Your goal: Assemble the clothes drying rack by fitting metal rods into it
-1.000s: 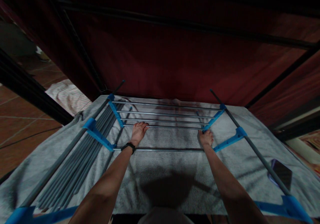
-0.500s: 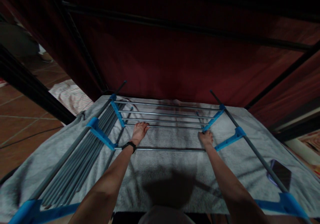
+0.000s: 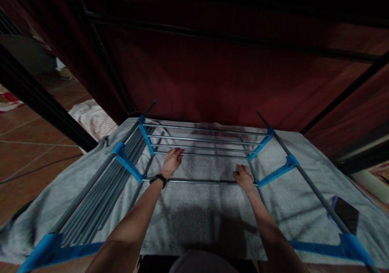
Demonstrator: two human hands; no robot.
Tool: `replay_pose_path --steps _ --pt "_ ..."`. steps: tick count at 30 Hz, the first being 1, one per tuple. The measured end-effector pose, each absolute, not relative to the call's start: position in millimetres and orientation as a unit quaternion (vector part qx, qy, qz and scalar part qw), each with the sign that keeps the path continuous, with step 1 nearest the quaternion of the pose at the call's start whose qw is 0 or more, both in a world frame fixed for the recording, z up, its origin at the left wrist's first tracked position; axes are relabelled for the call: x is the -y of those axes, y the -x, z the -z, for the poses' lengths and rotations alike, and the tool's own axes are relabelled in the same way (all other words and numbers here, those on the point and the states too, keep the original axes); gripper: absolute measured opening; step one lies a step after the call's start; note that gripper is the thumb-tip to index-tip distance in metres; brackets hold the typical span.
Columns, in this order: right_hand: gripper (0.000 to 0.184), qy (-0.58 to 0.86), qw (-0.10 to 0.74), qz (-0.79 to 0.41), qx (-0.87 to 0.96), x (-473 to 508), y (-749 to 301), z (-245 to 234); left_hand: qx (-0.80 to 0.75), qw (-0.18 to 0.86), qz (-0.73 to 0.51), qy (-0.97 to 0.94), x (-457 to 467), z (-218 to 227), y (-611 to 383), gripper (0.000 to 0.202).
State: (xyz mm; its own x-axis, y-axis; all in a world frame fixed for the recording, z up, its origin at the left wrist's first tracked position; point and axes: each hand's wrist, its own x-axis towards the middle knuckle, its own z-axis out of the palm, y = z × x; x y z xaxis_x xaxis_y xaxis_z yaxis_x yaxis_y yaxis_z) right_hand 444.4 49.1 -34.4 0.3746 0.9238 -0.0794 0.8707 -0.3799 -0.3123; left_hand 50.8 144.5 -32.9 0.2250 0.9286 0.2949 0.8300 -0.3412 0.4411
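Left grip, right grip, over rods

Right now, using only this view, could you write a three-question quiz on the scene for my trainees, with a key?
1. On which wrist is the black band worn?
2. True or false: the phone lies on the same side of the frame as the bundle of grey tubes.
3. The brackets are: A) red, B) blue, C) yellow.

Key: 1. Left wrist. 2. False; the phone is at the right, the bundle at the left. 3. B.
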Motion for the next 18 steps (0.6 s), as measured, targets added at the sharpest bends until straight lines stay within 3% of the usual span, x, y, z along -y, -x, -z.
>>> replay_pose_path --steps 4,8,12,18 --pt "0.055 0.809 0.082 -0.114 0.571 -45 -438 35 -0.538 0.134 -0.315 -0.77 -130 15 -72 0.034" --pt "0.056 0.803 0.037 -0.069 0.59 -45 -435 36 -0.462 0.16 -0.366 -0.792 -113 -32 -102 0.034" --pt "0.053 0.8 0.033 -0.037 0.598 -44 -434 40 -0.404 0.082 -0.472 -0.779 -111 -109 -123 0.035" --pt "0.053 0.795 0.054 -0.031 0.604 -41 -435 45 -0.447 -0.055 -0.557 -0.698 -167 -216 -94 0.034"
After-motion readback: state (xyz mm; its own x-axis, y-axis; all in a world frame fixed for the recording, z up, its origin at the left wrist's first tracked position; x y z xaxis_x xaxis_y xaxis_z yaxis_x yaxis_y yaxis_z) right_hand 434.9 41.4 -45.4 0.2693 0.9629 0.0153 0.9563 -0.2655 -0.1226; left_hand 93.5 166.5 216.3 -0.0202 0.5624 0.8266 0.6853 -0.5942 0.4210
